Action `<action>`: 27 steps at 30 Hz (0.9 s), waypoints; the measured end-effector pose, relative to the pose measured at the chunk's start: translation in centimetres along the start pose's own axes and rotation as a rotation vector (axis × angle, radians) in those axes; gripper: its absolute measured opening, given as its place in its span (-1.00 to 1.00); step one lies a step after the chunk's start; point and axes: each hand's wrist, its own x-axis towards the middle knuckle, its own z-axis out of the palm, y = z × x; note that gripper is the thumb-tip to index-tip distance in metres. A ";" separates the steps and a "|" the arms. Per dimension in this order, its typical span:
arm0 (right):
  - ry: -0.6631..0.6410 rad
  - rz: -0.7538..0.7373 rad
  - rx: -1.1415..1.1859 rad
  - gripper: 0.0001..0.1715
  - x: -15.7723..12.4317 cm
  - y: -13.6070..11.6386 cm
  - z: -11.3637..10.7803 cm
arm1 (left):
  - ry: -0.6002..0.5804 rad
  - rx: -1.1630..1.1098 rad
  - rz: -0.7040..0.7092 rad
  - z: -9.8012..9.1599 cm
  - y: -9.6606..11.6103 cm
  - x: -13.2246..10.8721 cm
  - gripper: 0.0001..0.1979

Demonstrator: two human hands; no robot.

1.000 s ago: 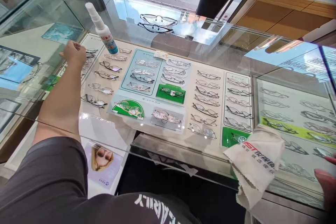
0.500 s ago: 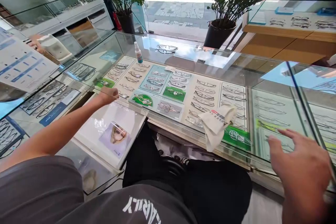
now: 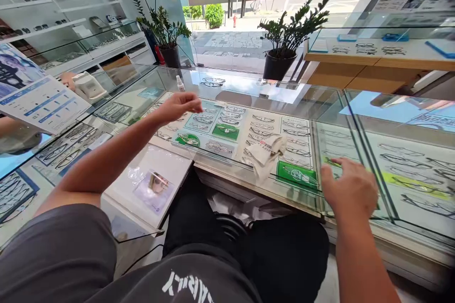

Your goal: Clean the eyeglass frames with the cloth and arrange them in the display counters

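My left hand (image 3: 182,106) reaches out above the glass display counter (image 3: 245,97), its fingers loosely bent and nothing visible in them. Near it on the glass top stands a small white spray bottle (image 3: 180,84). Farther back lies a pair of eyeglasses (image 3: 213,81). On the right, my right hand (image 3: 350,187) is over the counter's front part with thumb and fingers apart, holding nothing; whether it touches the glass I cannot tell. A crumpled off-white cloth (image 3: 265,154) with red and dark print lies between the hands, toward the front edge.
Under the glass sit rows of eyeglass frames (image 3: 296,125) and green cards (image 3: 296,174). A white pull-out board (image 3: 152,156) with a lilac picture projects at front left. At far left is a printed sheet (image 3: 39,92); another person's hand (image 3: 67,80) touches a white device (image 3: 88,86). Potted plants (image 3: 279,64) stand behind.
My left hand has moved forward and to the right, from the counter's front left to above the frames. My view has tilted up and turned right. My right hand stays open over the counter.
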 end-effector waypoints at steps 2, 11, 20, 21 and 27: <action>-0.025 0.000 -0.009 -0.36 0.0 -0.2 -0.1 | 0.098 -0.204 0.066 1.2 -0.4 5.0 -0.52; 0.010 0.040 0.023 -0.45 -0.4 -1.1 0.1 | 0.330 -0.472 -0.076 3.9 -4.7 20.9 -0.35; 0.030 0.019 0.043 -0.53 -0.8 -1.4 -0.5 | 0.357 -0.369 -0.121 4.5 -7.6 25.6 -0.25; 0.038 0.015 0.043 -0.54 -0.8 -1.3 -0.6 | 0.360 -0.365 -0.121 4.4 -7.8 25.9 -0.26; 0.055 0.004 0.035 -0.56 -1.0 -1.2 -0.5 | 0.367 -0.346 -0.174 4.3 -8.7 27.6 -0.20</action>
